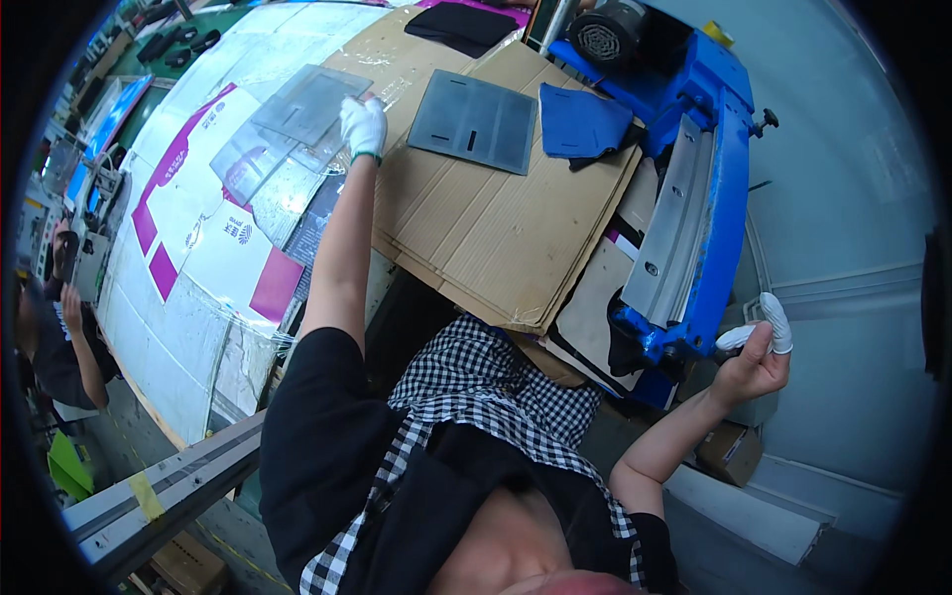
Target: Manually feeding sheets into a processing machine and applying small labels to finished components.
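Note:
My left hand (363, 130), in a white glove with bare fingertips, reaches far over the table. Its fingers are curled at the right edge of a clear plastic sheet (309, 104), which overlaps another clear sheet. My right hand (754, 369) has white covers on some fingers. It is closed beside the near end of a blue machine (726, 218) with a long metal bar; a dark bit shows at its fingertips, too small to name. Between my hands, a grey slotted plate (472, 121) and a blue flat piece (583, 121) lie on stacked cardboard (486, 223).
White and magenta printed sheets (213, 213) cover the table at left. Black folded cloth (461, 30) lies at the far edge, and a motor (607, 38) sits behind the machine. A metal rail (169, 496) runs at lower left. Another person (69, 347) is at far left.

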`<state>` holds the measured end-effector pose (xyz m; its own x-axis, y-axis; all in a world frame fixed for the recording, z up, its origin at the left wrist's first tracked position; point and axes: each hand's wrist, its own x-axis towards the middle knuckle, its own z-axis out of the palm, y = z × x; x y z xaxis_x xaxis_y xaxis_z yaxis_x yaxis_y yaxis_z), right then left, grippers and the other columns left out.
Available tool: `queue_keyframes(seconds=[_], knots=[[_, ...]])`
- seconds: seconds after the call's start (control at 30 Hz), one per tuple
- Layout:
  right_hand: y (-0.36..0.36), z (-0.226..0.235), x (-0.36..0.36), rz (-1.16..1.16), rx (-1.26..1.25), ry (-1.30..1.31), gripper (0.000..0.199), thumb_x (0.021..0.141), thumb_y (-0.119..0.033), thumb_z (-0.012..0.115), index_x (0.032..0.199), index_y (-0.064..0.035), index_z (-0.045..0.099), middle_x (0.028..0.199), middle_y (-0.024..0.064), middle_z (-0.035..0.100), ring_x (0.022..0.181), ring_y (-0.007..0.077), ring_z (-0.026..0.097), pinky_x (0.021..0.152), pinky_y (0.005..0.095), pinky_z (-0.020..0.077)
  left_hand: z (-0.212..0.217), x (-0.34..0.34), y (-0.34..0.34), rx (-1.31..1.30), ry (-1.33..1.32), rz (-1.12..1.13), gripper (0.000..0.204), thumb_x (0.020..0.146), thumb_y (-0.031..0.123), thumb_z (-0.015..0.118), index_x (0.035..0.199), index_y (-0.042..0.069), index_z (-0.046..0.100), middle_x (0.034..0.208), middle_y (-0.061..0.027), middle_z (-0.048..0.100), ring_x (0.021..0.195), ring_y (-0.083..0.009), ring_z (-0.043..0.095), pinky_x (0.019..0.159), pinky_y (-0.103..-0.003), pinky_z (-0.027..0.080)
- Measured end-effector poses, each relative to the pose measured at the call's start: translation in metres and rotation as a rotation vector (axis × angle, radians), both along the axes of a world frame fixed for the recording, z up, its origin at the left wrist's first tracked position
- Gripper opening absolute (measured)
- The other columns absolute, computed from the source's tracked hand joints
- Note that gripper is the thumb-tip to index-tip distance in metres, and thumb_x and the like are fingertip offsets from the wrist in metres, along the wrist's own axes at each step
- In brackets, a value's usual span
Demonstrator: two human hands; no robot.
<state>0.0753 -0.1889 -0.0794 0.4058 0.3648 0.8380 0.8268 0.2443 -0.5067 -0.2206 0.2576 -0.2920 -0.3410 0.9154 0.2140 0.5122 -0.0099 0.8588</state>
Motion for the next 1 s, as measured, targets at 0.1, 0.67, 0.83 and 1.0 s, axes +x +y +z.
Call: queue_keyframes(seconds=[0.1, 0.67, 0.83, 1.0], knots=[[-0.001, -0.002, -0.001, -0.018, 0.0, -0.016, 0.024, 0.082, -0.007, 0.05, 0.101, 0.0023, 0.061, 0.088, 0.0125, 0.067, 0.041, 0.0078, 0.046, 0.041, 0.0185, 0.036, -0.027, 0.0, 0.04, -0.165, 0.15, -0.158, 0.051, 0.078, 0.038, 0.046, 0.104, -0.006, 0.052, 0.099, -0.0273, 0.056, 0.088, -0.0356, 0.057, 0.076, -0.038, 0.045], [-0.021, 0.021, 0.025, 0.288, -0.012, 0.387, 0.042, 0.084, -0.03, 0.05, 0.112, 0.0002, 0.054, 0.095, 0.008, 0.061, 0.082, 0.0109, 0.052, 0.08, 0.0246, 0.039, 0.188, 0.06, -0.107, -0.049, -0.542, -0.848, 0.038, 0.081, 0.023, 0.058, 0.103, -0.008, 0.052, 0.087, -0.0184, 0.059, 0.07, -0.0222, 0.059, 0.064, -0.027, 0.049], [-0.022, 0.019, 0.066, 0.254, -0.124, 0.601, 0.039, 0.087, -0.035, 0.048, 0.105, -0.0015, 0.057, 0.088, 0.0052, 0.061, 0.08, 0.0083, 0.051, 0.07, 0.0198, 0.0366, 0.249, 0.112, -0.156, -0.046, -0.692, -1.06, 0.042, 0.083, 0.023, 0.06, 0.109, -0.009, 0.05, 0.09, -0.0205, 0.059, 0.071, -0.0231, 0.062, 0.067, -0.028, 0.052], [-0.046, 0.02, 0.085, 0.499, 0.142, 0.971, 0.038, 0.089, -0.035, 0.044, 0.107, -0.0043, 0.055, 0.097, 0.0051, 0.061, 0.084, 0.0126, 0.056, 0.072, 0.0242, 0.041, 0.285, 0.23, -0.245, -0.467, -0.928, -1.463, 0.014, 0.08, 0.006, 0.048, 0.088, 0.001, 0.059, 0.085, -0.0094, 0.061, 0.075, -0.0221, 0.057, 0.07, -0.026, 0.046]])
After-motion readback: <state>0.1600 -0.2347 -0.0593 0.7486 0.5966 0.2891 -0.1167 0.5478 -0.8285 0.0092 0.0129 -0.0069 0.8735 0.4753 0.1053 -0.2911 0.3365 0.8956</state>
